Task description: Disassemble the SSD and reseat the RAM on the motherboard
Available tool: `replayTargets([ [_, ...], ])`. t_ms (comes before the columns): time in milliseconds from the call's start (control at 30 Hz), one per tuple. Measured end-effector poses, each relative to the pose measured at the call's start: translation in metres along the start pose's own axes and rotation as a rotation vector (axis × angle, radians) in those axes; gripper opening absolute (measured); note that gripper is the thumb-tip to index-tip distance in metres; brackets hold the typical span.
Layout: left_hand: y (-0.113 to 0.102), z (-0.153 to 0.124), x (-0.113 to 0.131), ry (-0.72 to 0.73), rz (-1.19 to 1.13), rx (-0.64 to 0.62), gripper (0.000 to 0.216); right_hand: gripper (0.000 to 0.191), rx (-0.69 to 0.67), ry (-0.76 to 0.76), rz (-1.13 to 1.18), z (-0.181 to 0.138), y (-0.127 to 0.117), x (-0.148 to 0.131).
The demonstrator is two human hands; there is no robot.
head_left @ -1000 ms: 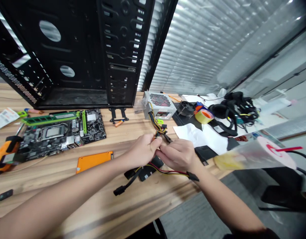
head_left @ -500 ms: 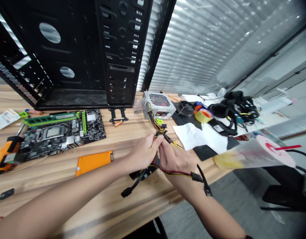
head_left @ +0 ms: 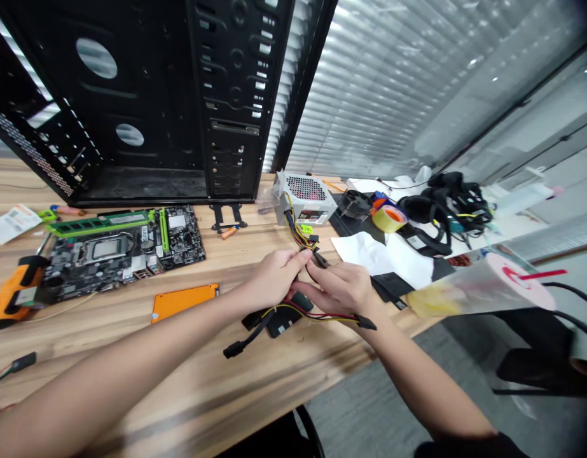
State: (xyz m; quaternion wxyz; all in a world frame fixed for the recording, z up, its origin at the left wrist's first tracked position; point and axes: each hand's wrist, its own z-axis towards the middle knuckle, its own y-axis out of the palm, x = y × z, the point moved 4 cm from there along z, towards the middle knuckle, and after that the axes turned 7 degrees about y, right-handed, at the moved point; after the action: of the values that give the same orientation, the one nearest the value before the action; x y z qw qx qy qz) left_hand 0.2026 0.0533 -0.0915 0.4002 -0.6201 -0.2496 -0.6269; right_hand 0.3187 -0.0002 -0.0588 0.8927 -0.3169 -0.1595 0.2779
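Observation:
My left hand (head_left: 276,275) is closed around a bundle of power supply cables (head_left: 297,235), thumb on top. Close beside it, my right hand (head_left: 343,286) has its fingers curled at the same bundle; its fingertips are partly hidden. The cables run up to a grey power supply (head_left: 306,200) behind the hands. Below the hands hang loose ends: a black connector (head_left: 234,349) at the left and another black plug (head_left: 367,323) under my right wrist, on red, yellow and black wires. A dark flat object (head_left: 286,318) lies beneath.
A black computer case (head_left: 154,187) stands at the back left. Before it lie a motherboard (head_left: 179,245), an orange drive (head_left: 183,301) and an orange-handled screwdriver (head_left: 16,289). To the right are a fan (head_left: 355,204), tape (head_left: 388,219), white paper (head_left: 364,254) and a drink cup (head_left: 469,292) near the table edge.
My right hand has shifted up and slightly right, and its fingers have moved apart from my left hand. The dangling plugs have swung left. My left hand stays on the cables.

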Motion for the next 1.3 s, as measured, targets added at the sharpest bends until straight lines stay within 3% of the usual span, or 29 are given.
replayTargets([
  [133,0.003,0.0,-0.007,-0.047,-0.093,-0.035,0.045,0.022,0.005,-0.032,0.001,0.001,0.001,0.0],
  [267,0.003,0.001,-0.01,-0.06,-0.043,-0.087,0.048,0.02,-0.112,-0.025,-0.03,0.003,-0.001,0.005],
  [433,-0.016,0.004,0.004,0.207,0.252,0.119,0.024,0.019,-0.126,-0.01,-0.155,0.007,-0.005,0.008],
  [633,-0.019,0.01,0.003,0.642,0.634,-0.047,0.026,0.02,-0.075,0.021,-0.199,0.001,-0.002,0.005],
  [833,-0.015,0.009,0.002,0.681,0.907,-0.042,0.026,0.018,-0.07,0.053,-0.167,-0.001,-0.002,0.005],
  [967,-0.015,0.007,0.006,0.693,0.89,-0.03,0.027,0.02,-0.067,0.103,-0.126,-0.003,0.001,0.004],
  [1067,-0.018,0.008,0.005,0.655,0.761,-0.056,0.02,0.021,-0.045,0.213,-0.08,-0.008,0.005,0.006],
  [1200,-0.018,0.01,0.002,0.579,0.689,-0.083,0.016,0.019,-0.115,0.497,0.043,-0.016,0.01,0.011],
  [1300,-0.017,0.01,0.004,0.514,0.71,-0.042,0.017,0.023,-0.276,0.761,0.408,-0.019,0.013,0.011],
])
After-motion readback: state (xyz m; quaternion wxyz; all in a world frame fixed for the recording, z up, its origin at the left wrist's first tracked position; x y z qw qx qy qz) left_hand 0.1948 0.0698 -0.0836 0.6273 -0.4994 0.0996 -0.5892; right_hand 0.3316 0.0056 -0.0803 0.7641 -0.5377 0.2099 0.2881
